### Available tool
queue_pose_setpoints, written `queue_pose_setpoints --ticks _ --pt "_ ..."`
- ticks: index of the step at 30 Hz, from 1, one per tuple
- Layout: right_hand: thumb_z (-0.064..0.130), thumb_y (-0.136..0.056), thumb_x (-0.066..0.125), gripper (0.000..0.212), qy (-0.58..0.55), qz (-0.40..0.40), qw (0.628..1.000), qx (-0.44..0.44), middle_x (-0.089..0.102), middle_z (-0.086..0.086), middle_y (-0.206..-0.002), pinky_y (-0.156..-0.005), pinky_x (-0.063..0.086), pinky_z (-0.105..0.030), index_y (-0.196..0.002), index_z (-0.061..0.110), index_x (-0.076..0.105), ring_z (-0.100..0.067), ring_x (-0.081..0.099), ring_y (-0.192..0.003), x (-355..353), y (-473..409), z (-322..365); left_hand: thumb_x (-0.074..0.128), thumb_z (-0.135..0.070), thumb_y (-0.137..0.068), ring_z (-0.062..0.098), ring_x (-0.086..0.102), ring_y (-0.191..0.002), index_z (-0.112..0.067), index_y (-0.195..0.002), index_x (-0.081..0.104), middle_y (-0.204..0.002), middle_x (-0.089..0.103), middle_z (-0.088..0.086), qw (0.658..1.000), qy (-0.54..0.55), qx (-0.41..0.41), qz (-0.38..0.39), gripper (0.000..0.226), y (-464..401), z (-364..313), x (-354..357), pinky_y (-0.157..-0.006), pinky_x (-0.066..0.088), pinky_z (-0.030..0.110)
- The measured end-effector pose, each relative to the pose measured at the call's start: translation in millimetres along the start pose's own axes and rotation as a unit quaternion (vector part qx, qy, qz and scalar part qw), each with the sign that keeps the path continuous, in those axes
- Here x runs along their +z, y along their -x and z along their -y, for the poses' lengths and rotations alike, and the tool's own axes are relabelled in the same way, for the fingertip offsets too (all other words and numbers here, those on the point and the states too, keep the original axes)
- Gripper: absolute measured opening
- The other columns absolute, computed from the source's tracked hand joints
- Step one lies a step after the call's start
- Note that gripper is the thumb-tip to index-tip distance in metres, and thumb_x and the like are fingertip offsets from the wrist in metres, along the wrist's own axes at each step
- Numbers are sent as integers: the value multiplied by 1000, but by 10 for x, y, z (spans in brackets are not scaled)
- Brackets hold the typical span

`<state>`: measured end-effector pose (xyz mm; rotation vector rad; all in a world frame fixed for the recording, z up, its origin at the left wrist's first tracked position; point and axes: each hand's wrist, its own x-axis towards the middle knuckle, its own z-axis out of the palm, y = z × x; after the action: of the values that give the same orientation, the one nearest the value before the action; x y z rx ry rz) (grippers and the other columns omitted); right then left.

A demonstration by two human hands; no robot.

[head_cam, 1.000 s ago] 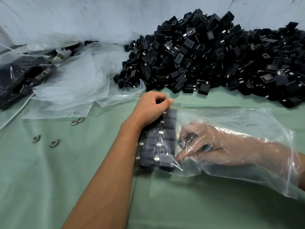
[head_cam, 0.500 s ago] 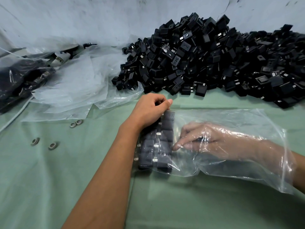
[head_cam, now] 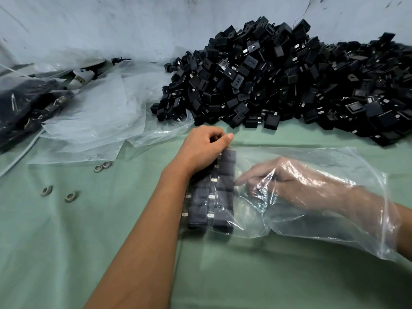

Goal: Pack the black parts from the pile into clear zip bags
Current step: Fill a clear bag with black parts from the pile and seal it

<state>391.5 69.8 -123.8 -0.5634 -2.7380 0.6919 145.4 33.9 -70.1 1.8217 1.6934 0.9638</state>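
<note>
Since a second ago: right hand (head_cam: pixel 287 181), inside the clear zip bag (head_cam: pixel 347 166), has let go of the small parts it was fingering; its fingertips now sit against the right edge of the packed block. Left hand (head_cam: pixel 201 150) unchanged in place.

Black parts (head_cam: pixel 211 195) in the bag: two neat columns at the closed left end, flat on the green cloth (head_cam: pixel 66 253). Pile (head_cam: pixel 289 81) lies well apart, behind, against the wall.

Left hand: fingers curled, thumb forward, pinching the bag's far corner over the top of the block. Right hand: fingers loosely extended, holding nothing that I can make out through the film; index tip touching the block.

Step in hand, as I judge it: squaring the rows. To do it well, keep the left pinch firm so the bag cannot slide, push level along the whole column, not at one point, and leave the metal prongs facing one way. Withdraw the hand slowly; film may drag a part loose.

Also present: spare empty bags (head_cam: pixel 107 112), filled bags (head_cam: pixel 24 108) far left, four washers (head_cam: pixel 71 196).
</note>
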Motion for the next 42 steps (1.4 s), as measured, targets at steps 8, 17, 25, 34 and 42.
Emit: queue_pose_setpoints --ticks 8,17,25,34,42 --pt "18 -105 56 39 -87 -38 994 51 69 27 -114 -89 57 -33 -118 52 70 2 67 -104 -233 150 368 42 -60 -101 16 57 -98 -32 -91 65 -95 64 -4 988 -150 -8 27 38 53 -314 -24 -88 48 41" --pt "16 -105 59 23 -73 -9 997 34 69 5 -132 -106 53 -38 -122 17 73 -6 65 -122 -518 422 626 17 -67 -102 26 3 -159 -24 -159 28 -172 12 4 939 -336 -37 57 72 414 -595 437 -128 1 53" --pt "10 -100 64 21 -216 -45 954 201 78 -1 -114 -91 57 -22 -102 20 83 -14 74 -107 -914 1364 464 23 -69 -101 26 7 -159 -24 -160 28 -171 14 4 932 -356 -38 58 74 427 -597 448 -128 3 53" --pt "-11 -78 45 42 -94 -382 858 330 74 -7 -68 -49 54 -26 -67 17 75 -10 64 -54 -1411 720 634 24 -70 -100 26 9 -158 -24 -160 28 -171 15 4 932 -355 -43 55 76 425 -601 457 -128 5 52" --pt "16 -98 56 44 214 -23 918 333 56 -13 -138 -107 46 -40 -142 23 59 -35 51 -128 -1128 -496 487 25 -69 -99 27 15 -157 -23 -156 34 -170 21 5 933 -354 -43 42 73 418 -591 474 -128 8 53"
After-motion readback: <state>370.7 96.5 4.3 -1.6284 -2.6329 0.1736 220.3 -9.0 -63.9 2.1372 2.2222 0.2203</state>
